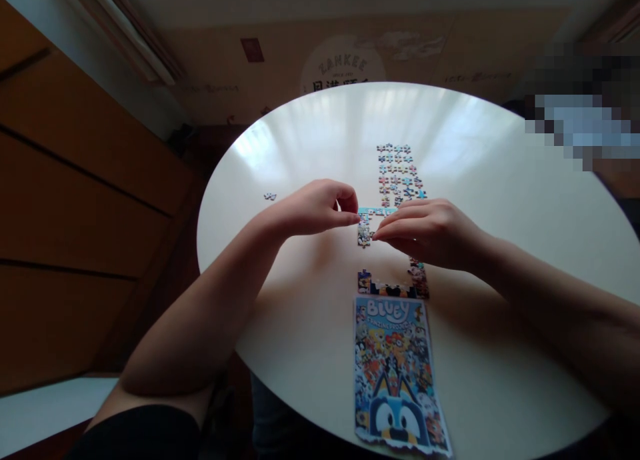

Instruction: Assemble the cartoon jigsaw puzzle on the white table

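A partly joined jigsaw puzzle [363, 232] lies on the white table, with a strip along its top and left side. My left hand [325, 208] is curled at its upper left edge, thumb and forefinger bent in against the joined pieces. From the right, my right hand [430, 230] reaches over the puzzle and covers part of it. Its fingertips pinch a small puzzle piece [373, 235] beside the left strip. Closer to me, a joined bottom section [393, 291] sits apart from the left strip, with dark pieces showing.
Several rows of loose puzzle pieces [397, 169] lie beyond my hands. A few loose pieces [270, 197] are off to the left. A colourful "Bluey" picture sheet [395, 367] lies at the near edge of the oval table [300, 313]. A pixelated patch covers the far right.
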A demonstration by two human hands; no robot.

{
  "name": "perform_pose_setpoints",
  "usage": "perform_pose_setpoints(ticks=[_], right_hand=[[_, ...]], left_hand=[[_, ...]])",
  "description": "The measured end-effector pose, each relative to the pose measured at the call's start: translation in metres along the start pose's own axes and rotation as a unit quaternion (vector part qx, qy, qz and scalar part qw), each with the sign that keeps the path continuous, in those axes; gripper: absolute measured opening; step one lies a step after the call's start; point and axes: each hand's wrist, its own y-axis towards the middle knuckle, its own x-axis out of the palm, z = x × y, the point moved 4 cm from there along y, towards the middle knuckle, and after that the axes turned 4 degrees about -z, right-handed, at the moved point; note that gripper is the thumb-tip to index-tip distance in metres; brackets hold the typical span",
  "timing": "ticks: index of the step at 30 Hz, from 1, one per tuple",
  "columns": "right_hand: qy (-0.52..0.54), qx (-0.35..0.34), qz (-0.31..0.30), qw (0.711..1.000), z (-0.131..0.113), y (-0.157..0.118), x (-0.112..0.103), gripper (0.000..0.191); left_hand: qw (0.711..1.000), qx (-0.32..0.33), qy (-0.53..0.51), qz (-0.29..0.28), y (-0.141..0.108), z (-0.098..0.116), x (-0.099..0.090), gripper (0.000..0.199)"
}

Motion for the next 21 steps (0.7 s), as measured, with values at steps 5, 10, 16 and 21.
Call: perform_pose_setpoints(ticks=[5,10,16,21], right_hand=[[0.011,-0.001,-0.063,0.998,-0.002,0.0,0.006,0.018],[0.012,0.0,-0.095,0.995,-0.001,0.0,0.01,0.02],[0.001,0.004,-0.094,0.996,-0.002,0.002,0.012,0.022],[-0.007,0.003,-0.114,0.993,-0.008,0.004,0.015,0.021]], left_hand=[[0.999,0.008,0.038,-0.038,0.001,-0.002,0.007,0.02],[0.998,0.0,0.059,-0.033,0.004,-0.006,0.014,0.021],[0.997,-0.004,0.077,-0.023,0.006,-0.004,0.017,0.026],[0.996,-0.005,0.089,-0.018,0.007,-0.002,0.019,0.026]])
